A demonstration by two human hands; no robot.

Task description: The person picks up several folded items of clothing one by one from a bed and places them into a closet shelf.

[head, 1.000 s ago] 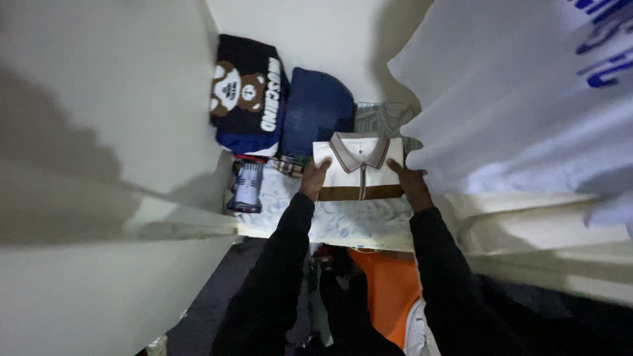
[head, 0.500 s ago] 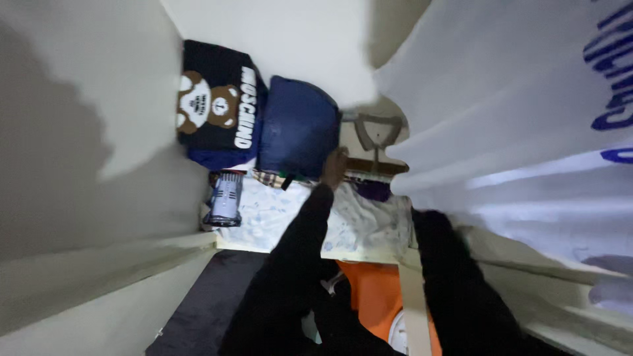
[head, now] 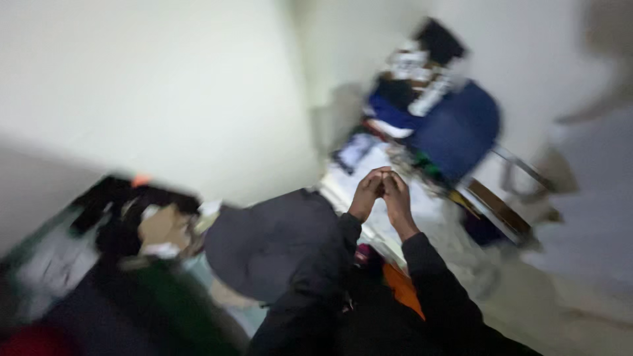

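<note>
Wardrobe shelf (head: 369, 175): folded clothes (head: 455, 128), hands (head: 382, 194) empty.

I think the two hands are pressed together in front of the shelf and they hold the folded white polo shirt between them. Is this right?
Not quite. The left hand and right hand are together in front of the shelf, but the head view shows nothing between them; they look empty. The folded white polo shirt lies on the shelf to their right, blurred, apart from both hands.
</note>
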